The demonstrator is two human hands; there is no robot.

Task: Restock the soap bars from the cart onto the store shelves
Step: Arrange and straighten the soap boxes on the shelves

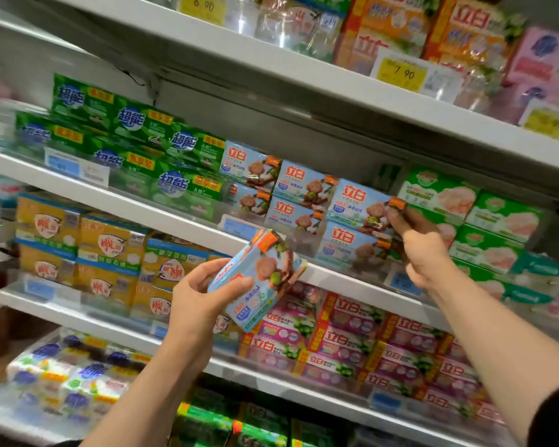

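Head view showed the left hand grasping a blue soap pack below the middle shelf. The right hand pinched the corner of a stacked blue pack on that shelf. Risk: the top row sat close to the shelf edge; a careless push could topple neighbouring packs forward.

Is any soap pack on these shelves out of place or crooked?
On the shelves nothing stands out. Only the light blue pack in the left hand is tilted, off the shelf. The right hand touches the stacked light blue packs, which sit straight.
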